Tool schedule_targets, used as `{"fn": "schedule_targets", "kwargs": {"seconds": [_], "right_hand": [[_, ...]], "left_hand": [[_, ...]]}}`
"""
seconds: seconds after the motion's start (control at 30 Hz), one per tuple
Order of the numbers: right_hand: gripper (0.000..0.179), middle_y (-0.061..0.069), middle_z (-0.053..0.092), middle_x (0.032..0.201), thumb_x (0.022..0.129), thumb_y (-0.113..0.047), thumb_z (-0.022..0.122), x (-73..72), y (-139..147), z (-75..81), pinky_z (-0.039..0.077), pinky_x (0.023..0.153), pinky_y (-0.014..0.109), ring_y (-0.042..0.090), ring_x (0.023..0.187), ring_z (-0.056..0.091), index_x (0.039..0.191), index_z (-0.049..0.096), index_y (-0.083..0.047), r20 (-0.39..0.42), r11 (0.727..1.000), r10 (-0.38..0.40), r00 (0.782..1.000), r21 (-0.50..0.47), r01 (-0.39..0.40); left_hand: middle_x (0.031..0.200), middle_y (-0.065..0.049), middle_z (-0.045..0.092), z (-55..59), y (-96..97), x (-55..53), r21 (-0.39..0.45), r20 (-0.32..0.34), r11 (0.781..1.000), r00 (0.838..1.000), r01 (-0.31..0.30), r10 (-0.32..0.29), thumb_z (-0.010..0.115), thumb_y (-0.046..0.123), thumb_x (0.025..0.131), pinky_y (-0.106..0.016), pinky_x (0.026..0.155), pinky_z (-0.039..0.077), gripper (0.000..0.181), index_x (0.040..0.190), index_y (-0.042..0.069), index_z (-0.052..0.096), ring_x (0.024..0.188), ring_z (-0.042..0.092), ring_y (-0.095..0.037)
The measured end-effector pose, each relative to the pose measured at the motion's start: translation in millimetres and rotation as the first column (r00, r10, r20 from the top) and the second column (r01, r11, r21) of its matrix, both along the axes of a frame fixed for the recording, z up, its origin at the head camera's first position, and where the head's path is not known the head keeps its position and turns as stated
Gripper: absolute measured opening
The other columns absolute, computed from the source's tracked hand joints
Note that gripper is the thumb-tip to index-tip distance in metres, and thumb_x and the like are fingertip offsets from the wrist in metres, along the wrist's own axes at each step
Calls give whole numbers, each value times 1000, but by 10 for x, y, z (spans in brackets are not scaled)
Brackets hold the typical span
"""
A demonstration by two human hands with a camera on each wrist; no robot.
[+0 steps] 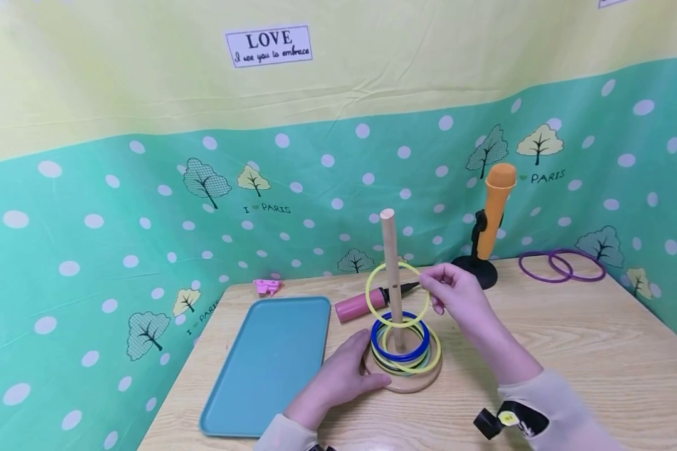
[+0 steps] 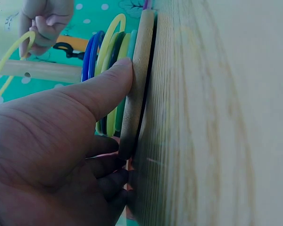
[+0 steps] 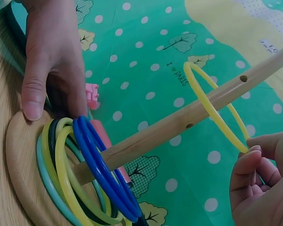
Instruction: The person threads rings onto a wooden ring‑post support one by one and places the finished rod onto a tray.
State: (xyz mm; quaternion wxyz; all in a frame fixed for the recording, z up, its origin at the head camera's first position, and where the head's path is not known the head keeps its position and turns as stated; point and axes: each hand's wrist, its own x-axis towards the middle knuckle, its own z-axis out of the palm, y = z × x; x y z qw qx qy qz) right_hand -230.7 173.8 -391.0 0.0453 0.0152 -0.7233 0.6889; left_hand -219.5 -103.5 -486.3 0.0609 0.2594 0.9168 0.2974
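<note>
R hand (image 1: pixel 454 295) has thumb + fingertips clamped on a yellow ring (image 1: pixel 368 292), at its R side. Ring is tilted, around the wooden peg (image 1: pixel 391 247), approx mid-height, well above the stack, not resting on it.

L hand (image 1: pixel 344 369) on L side of round wooden base (image 1: pixel 409 386): thumb apart from fingers, gripping the rim btwn them.

Stack around peg, top to btm per L wrist cam: 2 blue rings (image 3: pixel 95 167), then yellow, dark and yellow-green ones, teal ring (image 2: pixel 132 43) lowest, next to base. Some sit off-ctr.

Rest of wood-grain table (image 1: pixel 547 351): teal tray (image 1: pixel 265 363) L of base; pink cylinder w/ blk tip (image 1: pixel 356 307) just behind peg; small pink toy (image 1: pixel 267 287) behind tray, too small to ID; orange mic (image 1: pixel 495 207) on blk stand (image 1: pixel 479 270), back R; 2 purple rings (image 1: pixel 546 280) overlapping, far R.
</note>
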Motion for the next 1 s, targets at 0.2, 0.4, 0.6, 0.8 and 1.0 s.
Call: {"fn": "schedule_targets", "kwargs": {"seconds": [0.2, 0.4, 0.6, 0.8, 1.0], "right_hand": [[31, 11, 63, 95, 111, -23, 71, -17, -8, -62, 53, 59, 24, 16, 67, 56, 125, 69, 4, 19, 999, 3, 1000, 48, -4], [27, 7, 61, 90, 112, -21, 70, -57, -13, -146, 52, 58, 25, 16, 67, 56, 122, 69, 4, 47, 995, 29, 998, 92, -33], [24, 5, 60, 86, 111, -18, 71, -95, -19, -244, 50, 55, 25, 16, 65, 55, 121, 72, 4, 64, 989, 56, 996, 133, -64], [23, 6, 61, 89, 109, -15, 73, -131, -36, -350, 50, 53, 25, 15, 64, 55, 120, 73, 5, 72, 981, 58, 996, 179, -71], [18, 5, 60, 83, 107, -13, 74, -166, -56, -458, 51, 51, 26, 14, 61, 55, 112, 74, 4, 74, 975, 79, 994, 203, -92]], "left_hand": [[170, -20, 45, 18, 0, 12, 9, 2, 1000, 1000, 5, -5, 89, 51, 93, -54, 129, 37, 101, 169, 5, 42, 157, 44, -36], [170, -19, 46, 26, -3, 16, 13, 1, 1000, 1000, 9, -9, 89, 51, 93, -54, 128, 38, 100, 169, 5, 42, 156, 45, -35], [171, -17, 45, 34, -5, 21, 11, 5, 1000, 1000, 7, -7, 88, 52, 94, -54, 128, 38, 101, 170, 5, 40, 157, 44, -35], [169, -17, 47, 49, -7, 36, 17, -10, 1000, 1000, 14, -14, 89, 51, 94, -55, 127, 40, 101, 169, 2, 42, 156, 45, -34], [168, -16, 49, 43, -13, 31, 29, -24, 999, 999, 23, -22, 90, 50, 93, -54, 126, 41, 100, 168, 3, 43, 154, 47, -34]]}}
